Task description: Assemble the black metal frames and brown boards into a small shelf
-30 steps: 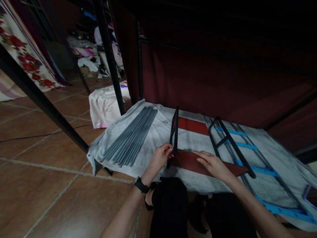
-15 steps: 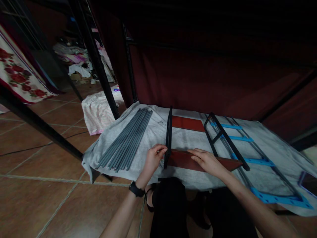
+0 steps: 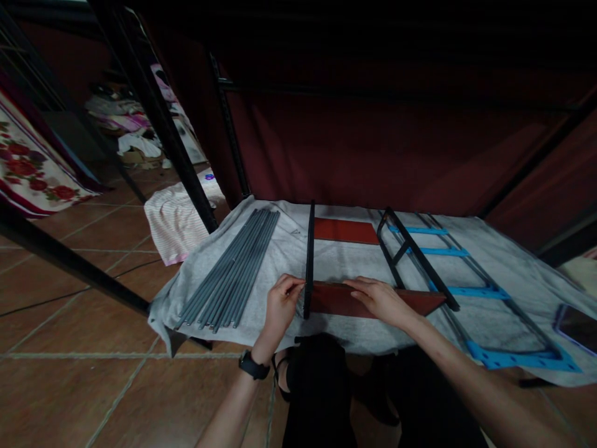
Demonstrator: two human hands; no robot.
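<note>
My left hand (image 3: 282,303) is closed in a pinch at the outer side of an upright black metal frame (image 3: 310,249). Whatever lies between its fingertips is too small to make out. A reddish-brown board (image 3: 336,298) stands on its long edge, running from this frame to a second black frame (image 3: 413,255) with a crossbar. My right hand (image 3: 380,302) grips the board's upper edge near the middle, fingers over the top and thumb on the near face. Behind it, another reddish-brown panel (image 3: 345,231) spans between the frames.
Grey rods (image 3: 233,267) lie bundled at left on a grey cloth (image 3: 289,261). Small metal pieces (image 3: 295,232) rest near them. At right are dark tubes with blue connectors (image 3: 522,356) and a phone (image 3: 578,326). Black posts (image 3: 163,124) and a dark red curtain (image 3: 349,149) surround the surface.
The view has shifted slightly, so the whole surface sits a little further left. My left hand stays pinched by the frame, its fingertips slightly lifted. My right hand stays on the board.
</note>
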